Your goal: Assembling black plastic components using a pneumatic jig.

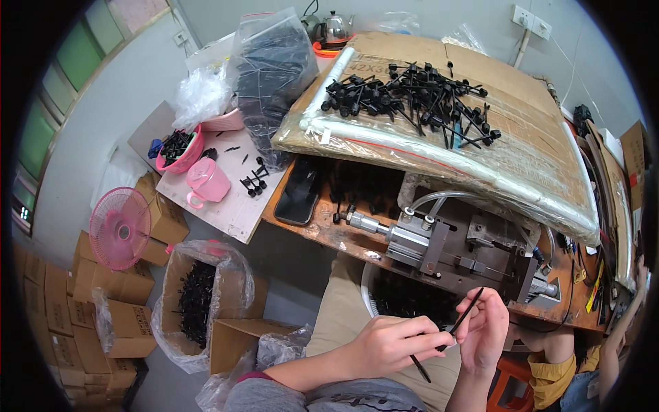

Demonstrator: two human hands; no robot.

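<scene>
My left hand (395,343) is closed in a pinch, and a thin black plastic stick (421,369) pokes out below its fingers. Close beside it, my right hand (484,329) grips another slim black rod (469,310) between thumb and fingers. That rod slants down to the left, and its lower end meets the left fingertips. Whether the two pieces touch is hidden by the fingers. Just beyond the hands stands a metal bench fixture with a pneumatic cylinder (408,244). Beneath them, partly covered, is a white-rimmed container (371,292) holding dark parts.
A plastic-wrapped cardboard sheet (535,151) carries a heap of black knobbed parts (412,96). A phone (299,192) lies on the bench. At left are a pink lidded cup (208,180), a pink basket (184,163), a pink fan (120,229) and a lined carton (233,288). Another person (556,374) sits at right.
</scene>
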